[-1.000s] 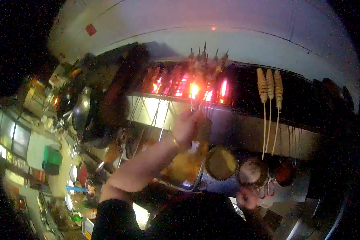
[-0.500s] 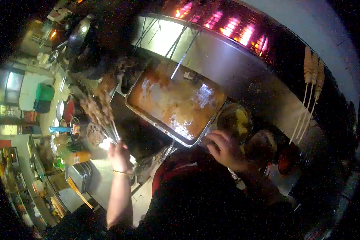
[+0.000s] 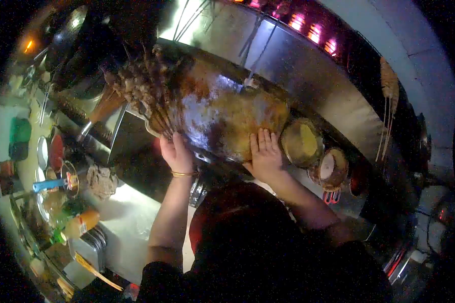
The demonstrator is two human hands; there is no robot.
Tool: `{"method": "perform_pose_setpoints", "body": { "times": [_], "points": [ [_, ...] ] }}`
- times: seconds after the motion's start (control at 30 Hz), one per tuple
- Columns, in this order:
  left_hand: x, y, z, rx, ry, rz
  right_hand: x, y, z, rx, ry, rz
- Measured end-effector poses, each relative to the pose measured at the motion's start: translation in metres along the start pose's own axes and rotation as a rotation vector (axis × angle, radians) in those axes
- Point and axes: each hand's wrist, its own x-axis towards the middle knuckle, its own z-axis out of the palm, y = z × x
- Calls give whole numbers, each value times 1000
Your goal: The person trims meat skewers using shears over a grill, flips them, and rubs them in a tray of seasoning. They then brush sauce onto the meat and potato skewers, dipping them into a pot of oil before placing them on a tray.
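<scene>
left hand [image 3: 178, 154] is wrapped round the bare ends of a bunch of meat skewers [image 3: 141, 88], heads fanned up and left of it over the tray's [image 3: 227, 116] left end. can't tell if they touch down. gripping there probably spares the fingers the greasy bit. right hand [image 3: 265, 154] is open, fingers spread flat at the tray's near right part, maybe steadying it. between the hands it's all stained tray floor, so decent room sideways. tighter right of the right hand: yellow-filled bowl [image 3: 304, 143] just beside it, pale-filled bowl [image 3: 331, 169] further along. glowing grill [image 3: 313, 34] sits well beyond both.
</scene>
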Motion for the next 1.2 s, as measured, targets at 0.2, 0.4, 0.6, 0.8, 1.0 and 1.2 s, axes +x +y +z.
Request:
{"method": "perform_pose_setpoints", "body": {
  "times": [0.2, 0.4, 0.6, 0.8, 1.0, 1.2],
  "points": [
    [15, -26, -19, 171, -27, 35, 57, -34, 7, 223, 121, 195],
    [11, -39, -31, 135, -66, -79, 165, -62, 0, 295, 372, 134],
    [12, -34, -28, 187, -62, 13, 209, -75, 9, 417, 461, -308],
    [13, -37, -22, 231, -5, 94, 133, -78, 39, 520, 26, -666],
    [14, -34, -17, 308, 26, 175, 22, -32, 38, 315, 87, -542],
    [17, -29, -22, 248, -57, 71, 0, -9, 26, 141, -44, -485]
  ]
}}
